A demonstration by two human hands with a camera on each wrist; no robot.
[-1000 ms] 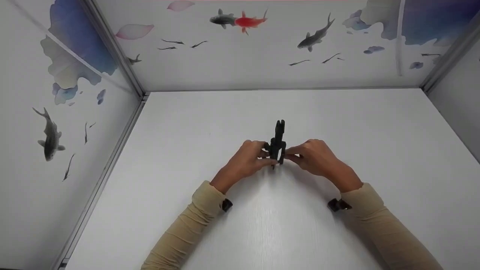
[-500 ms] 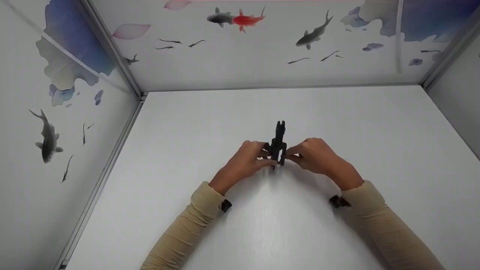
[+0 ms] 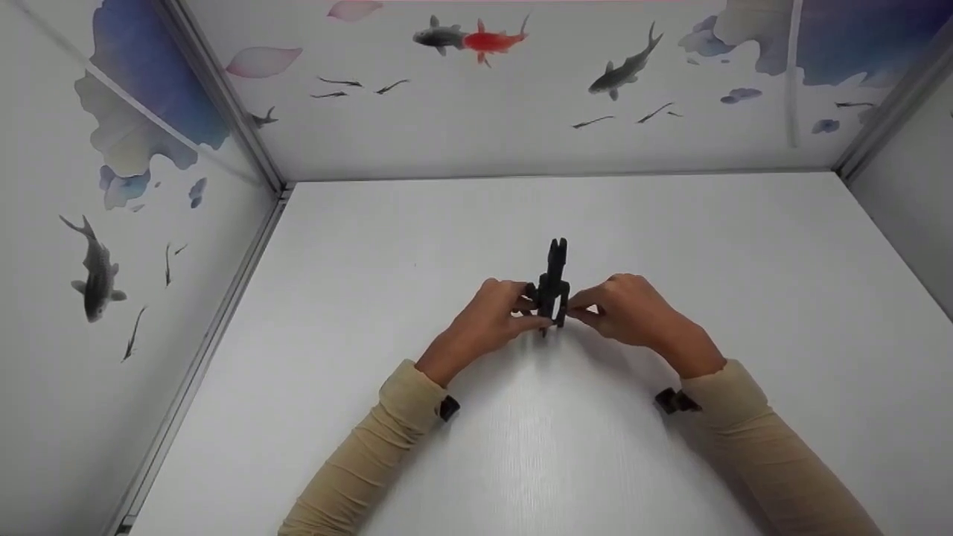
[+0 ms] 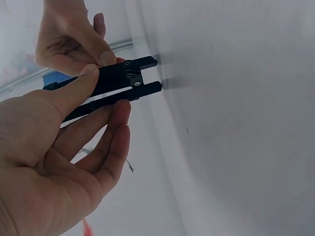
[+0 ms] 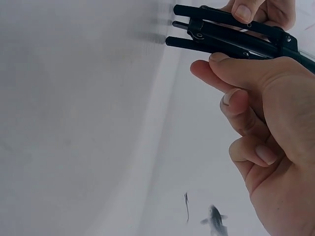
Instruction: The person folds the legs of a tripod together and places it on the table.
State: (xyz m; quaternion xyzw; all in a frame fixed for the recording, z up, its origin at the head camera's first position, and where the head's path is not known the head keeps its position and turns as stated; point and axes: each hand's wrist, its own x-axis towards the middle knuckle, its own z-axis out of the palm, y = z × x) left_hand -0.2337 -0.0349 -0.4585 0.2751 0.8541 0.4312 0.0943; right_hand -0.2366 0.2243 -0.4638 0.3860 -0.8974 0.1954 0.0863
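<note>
A small black tripod with folding legs [image 3: 552, 279] stands upright at the middle of the white table, its leg ends pointing down. With thumb and fingertips, my left hand [image 3: 491, 318] grips its left side; in the left wrist view the thumb lies on one leg and the fingers hold another. On the opposite side my right hand [image 3: 631, 313] pinches at a leg with thumb and index finger, the other fingers loosely curled in the right wrist view. Joints and small screws show on the tripod [image 5: 231, 37] there. Fingers hide part of its legs.
The white tabletop [image 3: 476, 223] stretches round both hands. White panels painted with fish close it off at the back wall [image 3: 476, 134] and left side [image 3: 45, 357], with a grey metal frame [image 3: 216, 313] along the left edge. Dark cameras sit at both wrists.
Both hands keep their places on the tripod, with barely any movement. The head view shifts slightly.
</note>
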